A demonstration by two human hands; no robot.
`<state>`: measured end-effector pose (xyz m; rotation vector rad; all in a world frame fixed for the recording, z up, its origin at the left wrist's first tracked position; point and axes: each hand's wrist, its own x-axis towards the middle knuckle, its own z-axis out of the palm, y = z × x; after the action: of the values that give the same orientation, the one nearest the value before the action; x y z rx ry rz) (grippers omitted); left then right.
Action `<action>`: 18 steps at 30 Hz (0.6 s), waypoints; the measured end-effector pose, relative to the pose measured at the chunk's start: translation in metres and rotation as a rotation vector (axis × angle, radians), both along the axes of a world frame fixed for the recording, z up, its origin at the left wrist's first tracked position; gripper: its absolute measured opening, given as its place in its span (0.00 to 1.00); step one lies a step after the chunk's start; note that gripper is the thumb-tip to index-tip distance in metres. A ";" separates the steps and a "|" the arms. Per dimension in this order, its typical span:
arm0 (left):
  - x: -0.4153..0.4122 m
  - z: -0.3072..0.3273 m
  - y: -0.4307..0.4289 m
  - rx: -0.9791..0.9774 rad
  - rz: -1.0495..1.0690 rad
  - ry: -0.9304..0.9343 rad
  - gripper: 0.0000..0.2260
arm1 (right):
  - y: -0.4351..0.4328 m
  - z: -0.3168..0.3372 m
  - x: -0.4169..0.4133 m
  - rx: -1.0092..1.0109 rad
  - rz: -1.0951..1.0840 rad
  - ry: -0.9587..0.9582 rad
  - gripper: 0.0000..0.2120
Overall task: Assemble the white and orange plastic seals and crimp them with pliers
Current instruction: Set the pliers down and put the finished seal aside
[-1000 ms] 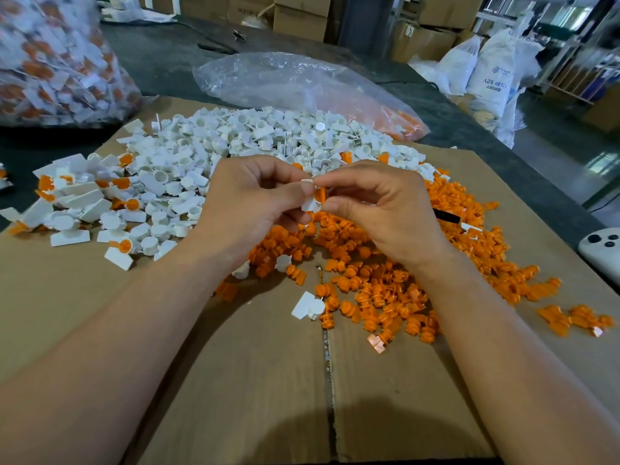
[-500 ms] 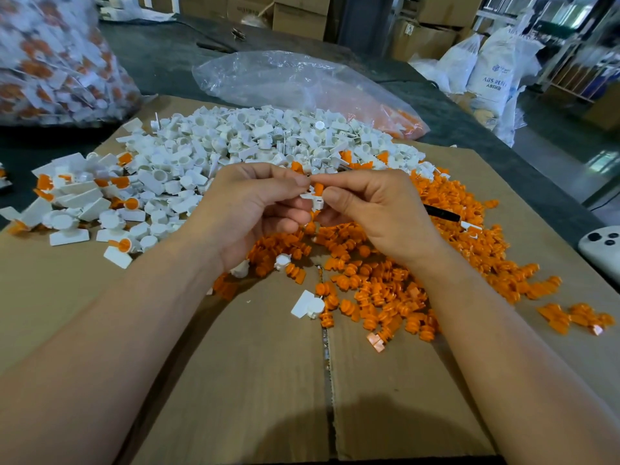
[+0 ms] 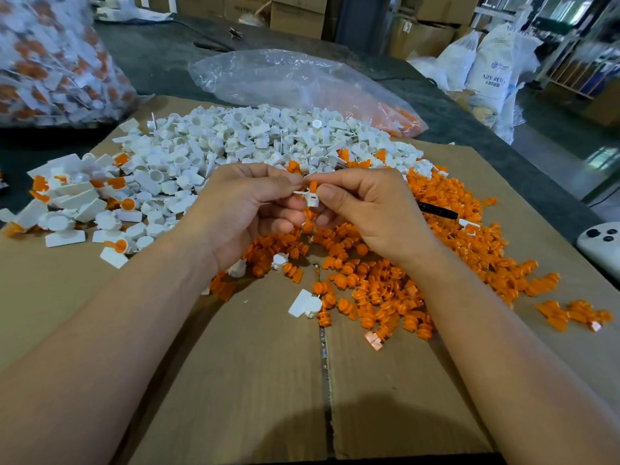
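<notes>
Both hands work above the middle of the flattened brown cardboard sheet [image 3: 255,380], raised off it so the joint sits in plain sight. The left hand [image 3: 248,209] pinches the small white plastic seal body [image 3: 310,199] by its flat tab, fingers curled. The right hand [image 3: 365,213] pinches the small orange plastic insert [image 3: 312,186] between thumb and forefinger, directly above the white body and touching it. The insert appears partly entered. Whether it is fully seated cannot be told.

Stock is laid out for short reaches. The heap of loose white plastic bodies [image 3: 255,139] lies beyond the hands, and the heap of loose orange plastic inserts [image 3: 419,263] lies beneath and to the right of them. Joined white-and-orange seals [image 3: 67,196] collect at the left, apart from raw stock. A slim black handle [image 3: 436,210] lies on the orange heap just beside the right hand; it is presumably the crimping tool, but its head is hidden.

Judgement: assembly is in hand and crimping is not yet begun.
</notes>
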<state>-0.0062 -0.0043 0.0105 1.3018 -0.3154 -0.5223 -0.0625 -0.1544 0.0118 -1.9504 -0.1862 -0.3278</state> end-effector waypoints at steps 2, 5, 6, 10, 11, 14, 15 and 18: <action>0.000 0.000 0.000 0.007 0.004 0.003 0.02 | 0.000 0.000 0.000 -0.009 -0.003 -0.003 0.16; 0.000 0.000 -0.001 0.015 0.013 0.004 0.04 | 0.000 0.000 0.000 -0.026 -0.006 -0.010 0.16; 0.000 0.000 -0.001 0.015 0.014 0.002 0.04 | 0.000 0.000 0.000 -0.032 -0.008 -0.010 0.16; 0.002 -0.002 -0.001 0.004 0.023 0.003 0.04 | 0.000 0.000 0.001 -0.045 -0.017 -0.010 0.16; 0.002 -0.002 -0.001 -0.007 0.025 0.010 0.03 | 0.000 0.000 0.001 -0.049 -0.022 -0.011 0.15; 0.004 -0.002 -0.001 -0.092 0.083 0.065 0.04 | -0.001 -0.001 0.001 -0.044 -0.062 -0.010 0.14; 0.005 -0.002 -0.001 -0.130 0.123 0.087 0.04 | -0.002 -0.001 0.001 -0.042 -0.079 -0.009 0.13; 0.014 -0.002 0.005 -0.297 0.298 0.169 0.02 | -0.004 0.000 0.001 -0.058 -0.126 -0.010 0.10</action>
<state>0.0073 0.0003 0.0089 0.9870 -0.0524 -0.3153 -0.0619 -0.1581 0.0114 -2.0228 -0.0806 -0.4192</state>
